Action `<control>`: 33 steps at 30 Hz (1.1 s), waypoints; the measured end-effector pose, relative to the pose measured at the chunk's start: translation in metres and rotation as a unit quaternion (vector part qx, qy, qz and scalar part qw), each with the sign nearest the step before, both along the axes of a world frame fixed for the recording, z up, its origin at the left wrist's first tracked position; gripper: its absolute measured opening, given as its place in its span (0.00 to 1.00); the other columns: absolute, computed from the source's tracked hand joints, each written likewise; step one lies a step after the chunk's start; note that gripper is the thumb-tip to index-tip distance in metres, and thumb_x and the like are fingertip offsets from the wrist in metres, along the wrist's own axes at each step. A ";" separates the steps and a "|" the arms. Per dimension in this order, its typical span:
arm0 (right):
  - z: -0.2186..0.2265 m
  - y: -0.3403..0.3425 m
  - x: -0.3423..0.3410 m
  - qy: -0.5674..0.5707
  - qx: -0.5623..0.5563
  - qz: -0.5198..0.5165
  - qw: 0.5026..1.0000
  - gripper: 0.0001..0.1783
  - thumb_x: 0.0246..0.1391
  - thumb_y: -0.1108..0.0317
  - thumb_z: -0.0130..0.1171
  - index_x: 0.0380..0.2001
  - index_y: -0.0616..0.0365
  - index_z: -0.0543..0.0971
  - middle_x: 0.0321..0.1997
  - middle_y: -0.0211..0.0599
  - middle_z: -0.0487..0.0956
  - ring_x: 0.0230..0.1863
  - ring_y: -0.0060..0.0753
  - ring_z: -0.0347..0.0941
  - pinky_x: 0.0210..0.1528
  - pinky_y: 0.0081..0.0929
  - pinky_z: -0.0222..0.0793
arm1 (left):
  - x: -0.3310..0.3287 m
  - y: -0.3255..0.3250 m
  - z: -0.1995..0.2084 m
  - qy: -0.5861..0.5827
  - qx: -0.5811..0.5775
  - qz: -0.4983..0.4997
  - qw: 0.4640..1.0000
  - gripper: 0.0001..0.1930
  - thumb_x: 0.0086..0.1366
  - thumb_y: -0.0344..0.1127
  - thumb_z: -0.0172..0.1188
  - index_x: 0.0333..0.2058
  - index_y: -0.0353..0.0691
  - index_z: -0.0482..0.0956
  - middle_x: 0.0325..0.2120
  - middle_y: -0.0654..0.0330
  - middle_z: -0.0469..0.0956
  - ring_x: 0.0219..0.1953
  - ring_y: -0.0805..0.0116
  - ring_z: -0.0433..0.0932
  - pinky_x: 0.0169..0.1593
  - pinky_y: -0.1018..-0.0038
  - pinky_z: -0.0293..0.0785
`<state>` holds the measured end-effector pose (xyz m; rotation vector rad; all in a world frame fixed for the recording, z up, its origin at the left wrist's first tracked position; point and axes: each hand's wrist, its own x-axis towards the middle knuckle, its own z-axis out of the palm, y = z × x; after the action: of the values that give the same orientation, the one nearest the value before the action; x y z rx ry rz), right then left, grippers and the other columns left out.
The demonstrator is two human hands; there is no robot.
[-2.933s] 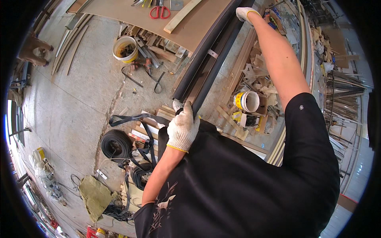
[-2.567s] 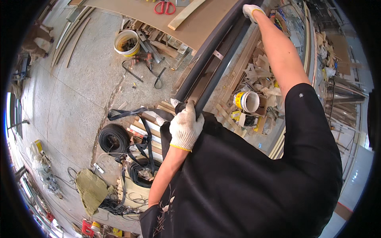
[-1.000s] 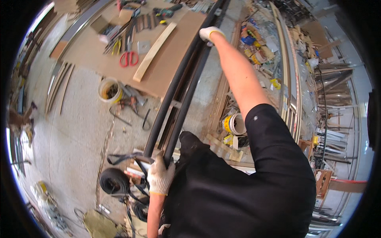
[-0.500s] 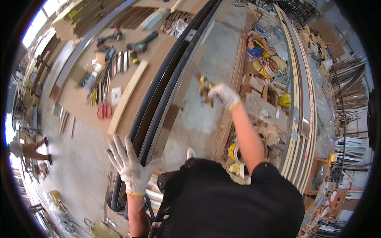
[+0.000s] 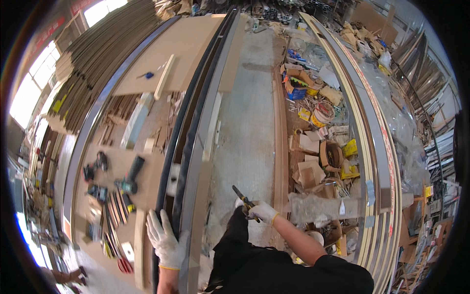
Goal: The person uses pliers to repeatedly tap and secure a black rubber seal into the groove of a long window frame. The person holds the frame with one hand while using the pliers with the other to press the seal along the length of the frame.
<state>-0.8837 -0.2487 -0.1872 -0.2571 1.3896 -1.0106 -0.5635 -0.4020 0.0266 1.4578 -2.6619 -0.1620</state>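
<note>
My left hand (image 5: 169, 241), in a white knit glove, lies with fingers stretched out on the near part of a long rail with black padded edges (image 5: 195, 142). A dark brown channel runs between the two padded edges. My right hand (image 5: 263, 212), gloved alike, is closed around a black-and-yellow hand tool (image 5: 246, 197) with a long dark end pointing forward and left. I cannot make out its exact kind. It is held over the floor strip, near my leg, apart from the rail.
On the board left of the rail lie a green-black power drill (image 5: 130, 177), other power tools, red-handled scissors (image 5: 125, 265) and a wooden strip (image 5: 164, 77). Cardboard scraps and tape rolls (image 5: 323, 113) litter the right side, beside long stacked profiles (image 5: 376, 166). Concrete floor (image 5: 247, 117) runs between.
My view has shifted further along the rail. My left hand now lies along the padded rail. The right hand, still gripping the tool, has come lower and closer to my body.
</note>
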 end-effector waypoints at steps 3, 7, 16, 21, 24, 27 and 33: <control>0.007 -0.038 -0.077 0.070 0.035 0.018 0.997 0.16 0.43 0.77 0.60 0.39 0.65 0.84 0.35 0.32 0.82 0.36 0.27 0.77 0.40 0.24 0.73 | -0.074 -0.053 0.003 0.021 -0.017 -0.031 0.999 0.50 0.59 0.50 0.69 0.74 0.32 0.57 0.75 0.32 0.51 0.76 0.31 0.51 0.77 0.41 0.46; 0.039 -0.070 -0.179 0.122 0.102 0.001 0.987 0.18 0.42 0.74 0.61 0.40 0.60 0.86 0.32 0.31 0.82 0.30 0.24 0.76 0.31 0.25 0.70 | -0.164 -0.127 -0.008 -0.007 -0.041 -0.064 0.997 0.51 0.55 0.47 0.71 0.73 0.33 0.58 0.75 0.34 0.53 0.75 0.33 0.52 0.78 0.40 0.46; -0.027 -0.115 -0.376 0.043 0.119 -0.260 0.957 0.12 0.49 0.73 0.60 0.37 0.63 0.87 0.27 0.35 0.83 0.28 0.31 0.79 0.30 0.29 0.72 | -0.402 -0.307 -0.007 -0.012 -0.026 -0.110 0.994 0.50 0.57 0.41 0.69 0.75 0.33 0.55 0.76 0.39 0.51 0.77 0.31 0.46 0.78 0.38 0.40; -0.017 -0.206 -0.486 0.144 0.224 -0.146 0.953 0.16 0.49 0.65 0.65 0.40 0.59 0.90 0.35 0.44 0.88 0.38 0.39 0.85 0.40 0.33 0.77 | -0.527 -0.403 -0.010 -0.002 -0.025 -0.058 0.998 0.47 0.60 0.41 0.67 0.75 0.34 0.56 0.77 0.41 0.51 0.78 0.34 0.48 0.79 0.41 0.41; -0.025 -0.264 -0.572 0.186 0.235 -0.057 0.952 0.21 0.48 0.55 0.69 0.40 0.59 0.90 0.37 0.45 0.88 0.41 0.44 0.86 0.43 0.36 0.78 | -0.612 -0.464 -0.022 0.005 -0.079 -0.071 0.994 0.47 0.58 0.41 0.68 0.74 0.35 0.58 0.76 0.41 0.53 0.76 0.34 0.52 0.78 0.39 0.46; -0.005 -0.341 -0.659 0.246 0.170 0.023 0.954 0.20 0.49 0.55 0.69 0.41 0.57 0.89 0.33 0.41 0.86 0.37 0.40 0.84 0.41 0.35 0.76 | -0.682 -0.514 -0.026 0.004 -0.090 -0.069 0.994 0.46 0.58 0.41 0.68 0.73 0.35 0.60 0.76 0.42 0.54 0.75 0.34 0.52 0.78 0.40 0.46; 0.033 -0.509 -0.822 0.275 0.080 0.052 0.957 0.18 0.52 0.65 0.62 0.46 0.52 0.90 0.28 0.29 0.82 0.29 0.24 0.76 0.35 0.26 0.71 | -0.797 -0.585 -0.015 -0.004 -0.057 -0.033 0.998 0.45 0.60 0.42 0.68 0.73 0.36 0.59 0.76 0.38 0.51 0.75 0.31 0.51 0.78 0.40 0.45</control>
<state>-1.7061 -0.7581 -0.1542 -0.5114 1.9296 -0.7586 -1.3601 -0.9874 0.0120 1.3411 -2.6794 -0.0094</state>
